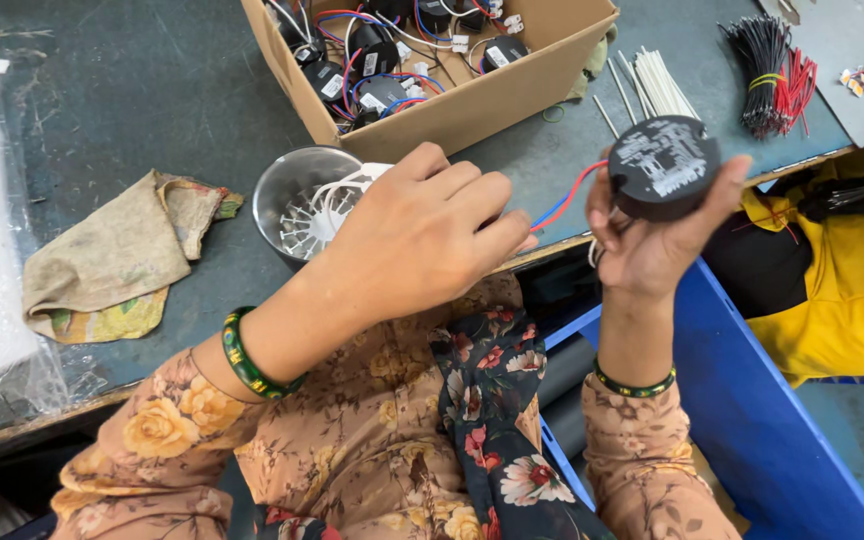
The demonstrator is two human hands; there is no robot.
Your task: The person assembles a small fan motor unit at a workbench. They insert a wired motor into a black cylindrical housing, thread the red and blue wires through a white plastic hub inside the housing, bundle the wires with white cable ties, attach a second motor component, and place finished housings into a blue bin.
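Nearest: floral sleeves, green bangle on each wrist. Right hand (652, 245) grips a round black plastic puck-shaped module (664, 166) w/ white print on its face, held up at the bench edge, fingers wrapped round its rim. Left hand (422, 235) pinches the thin red & blue wires (570, 196) coming off the module. Just behind it, a shiny round metal bowl (287, 185) w/ white plastic connectors. Left: crumpled beige cloth (117, 255). Further back: brown cardboard box (472, 100) of similar black modules, then white sticks (657, 80) & a bundle of black wires (764, 70).
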